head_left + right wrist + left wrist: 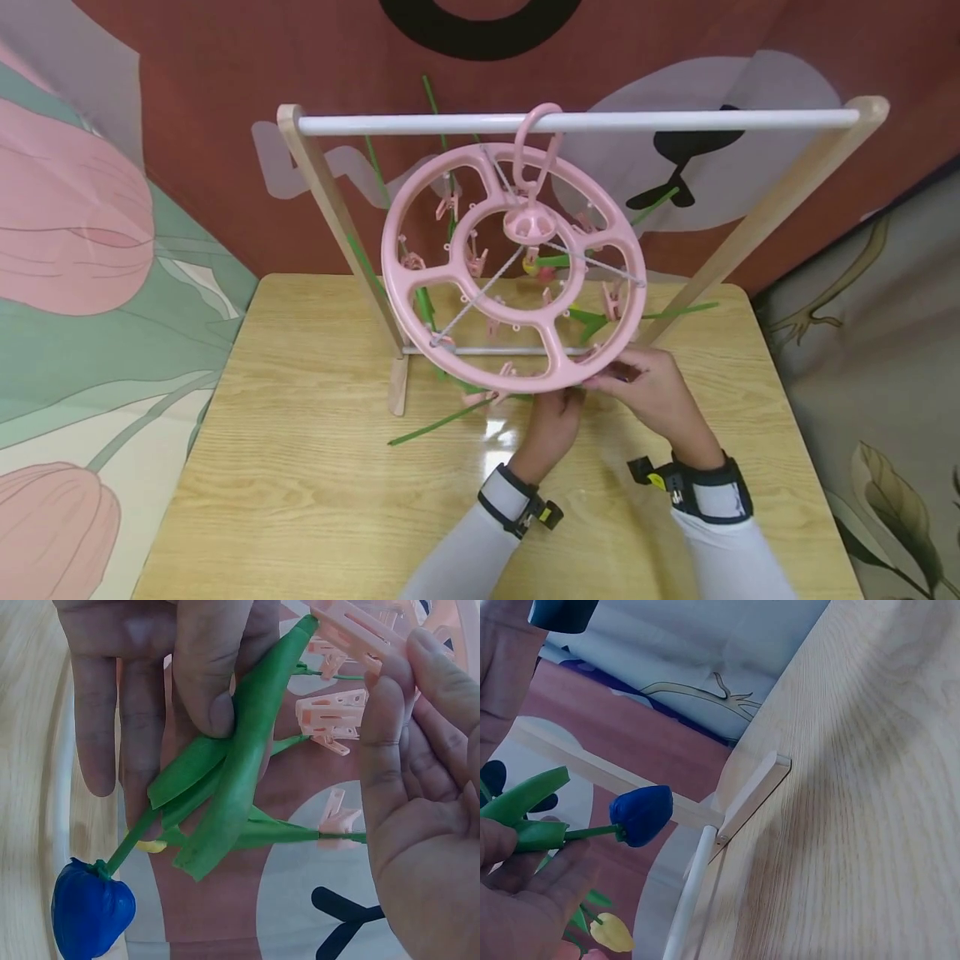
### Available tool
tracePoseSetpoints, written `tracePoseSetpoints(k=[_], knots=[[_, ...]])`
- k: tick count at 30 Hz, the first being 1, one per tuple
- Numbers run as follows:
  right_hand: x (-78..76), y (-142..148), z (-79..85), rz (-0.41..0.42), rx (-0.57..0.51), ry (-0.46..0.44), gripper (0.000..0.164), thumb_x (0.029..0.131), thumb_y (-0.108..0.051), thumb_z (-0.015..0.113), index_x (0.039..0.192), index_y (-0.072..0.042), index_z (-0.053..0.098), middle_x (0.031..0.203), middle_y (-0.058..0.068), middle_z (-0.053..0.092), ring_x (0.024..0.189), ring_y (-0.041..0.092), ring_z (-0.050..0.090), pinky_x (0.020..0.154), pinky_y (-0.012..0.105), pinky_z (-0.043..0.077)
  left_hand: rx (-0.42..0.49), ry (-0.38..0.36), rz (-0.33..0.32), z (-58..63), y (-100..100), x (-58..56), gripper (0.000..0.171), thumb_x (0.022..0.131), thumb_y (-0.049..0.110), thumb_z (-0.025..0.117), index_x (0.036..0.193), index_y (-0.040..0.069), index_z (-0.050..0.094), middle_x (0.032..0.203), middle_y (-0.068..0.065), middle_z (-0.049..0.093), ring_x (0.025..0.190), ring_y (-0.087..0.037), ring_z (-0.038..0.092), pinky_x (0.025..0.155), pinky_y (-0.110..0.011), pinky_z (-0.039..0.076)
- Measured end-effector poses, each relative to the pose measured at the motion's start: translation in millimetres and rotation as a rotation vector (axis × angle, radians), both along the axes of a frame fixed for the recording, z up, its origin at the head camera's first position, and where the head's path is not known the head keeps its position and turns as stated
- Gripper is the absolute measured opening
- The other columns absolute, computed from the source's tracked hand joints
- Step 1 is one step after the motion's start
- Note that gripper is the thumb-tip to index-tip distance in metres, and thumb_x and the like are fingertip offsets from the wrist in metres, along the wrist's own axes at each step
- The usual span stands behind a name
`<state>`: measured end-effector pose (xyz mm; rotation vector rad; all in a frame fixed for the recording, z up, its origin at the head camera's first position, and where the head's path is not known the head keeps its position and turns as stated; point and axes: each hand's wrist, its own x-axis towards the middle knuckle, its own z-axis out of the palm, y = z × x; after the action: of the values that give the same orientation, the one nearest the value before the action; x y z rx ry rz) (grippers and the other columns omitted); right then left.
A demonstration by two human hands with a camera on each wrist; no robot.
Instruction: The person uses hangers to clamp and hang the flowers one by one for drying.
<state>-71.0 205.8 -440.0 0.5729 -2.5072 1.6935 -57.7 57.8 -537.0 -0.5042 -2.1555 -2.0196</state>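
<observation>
An upside-down blue artificial tulip [94,907] hangs bloom-down in my left hand [553,429], whose thumb presses its green leaves [247,750] against the fingers. The leaf end reaches up to a pink clothes peg [360,634]. My right hand [651,390] pinches that peg between thumb and forefinger, beneath the front right rim of a round pink peg hanger [401,275]. In the head view the hanger's rim hides the fingertips and the blue tulip. Other pegs [330,714] on the hanger grip green stems.
The hanger hooks over the white bar [420,125] of a wooden stand [337,217] on the wood-grain table [300,492]. A yellow tulip [611,934] hangs beyond my left hand. Green stems [435,422] jut out around the hanger. A printed cloth [217,75] stands behind.
</observation>
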Motion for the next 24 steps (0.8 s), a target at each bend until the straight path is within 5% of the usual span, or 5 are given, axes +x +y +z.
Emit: tracePoseSetpoints(k=[7,15,19,24], knots=[[0.9,-1,-1.1,0.009,0.013,-0.009,0.036,0.083,0.010,0.079,0.118,0.004,0.073,0.107,0.020,0.074,0.094,0.000,0.069,0.080,0.017,0.061,-0.002,0.008,0.010,-0.2,0,-1.1,0.036,0.100,-0.006,0.054,0.135,-0.001,0.061,0.125,-0.016,0.072,0.112,-0.028,0.071,0.102,-0.033,0.058],[2.5,-1,-7.6,0.032,0.001,-0.050,0.038,0.087,0.009,0.076,0.124,0.005,0.068,0.107,-0.012,0.069,0.088,0.003,0.066,0.076,0.015,0.059,-0.045,-0.026,0.032,2.2,-4,1.5,0.039,0.098,-0.004,0.058,0.137,0.000,0.061,0.126,-0.016,0.070,0.116,-0.027,0.069,0.103,-0.032,0.057],[2.6,2,-13.2,0.053,-0.051,-0.050,0.041,0.088,0.011,0.073,0.128,0.004,0.066,0.116,-0.011,0.067,0.095,0.003,0.064,0.080,0.015,0.058,-0.147,-0.024,0.042,2.0,-9,4.8,0.039,0.097,0.003,0.061,0.137,0.004,0.061,0.126,-0.014,0.069,0.115,-0.025,0.069,0.099,-0.030,0.058],[6.0,7,-19.4,0.031,-0.061,-0.024,0.051,0.089,0.013,0.071,0.137,0.002,0.061,0.097,-0.002,0.059,0.084,0.007,0.055,0.068,0.017,0.052,-0.378,0.066,0.076,-0.1,-21,10.2,0.024,0.100,0.011,0.062,0.122,0.011,0.071,0.107,-0.005,0.074,0.095,-0.013,0.072,0.083,-0.019,0.059]])
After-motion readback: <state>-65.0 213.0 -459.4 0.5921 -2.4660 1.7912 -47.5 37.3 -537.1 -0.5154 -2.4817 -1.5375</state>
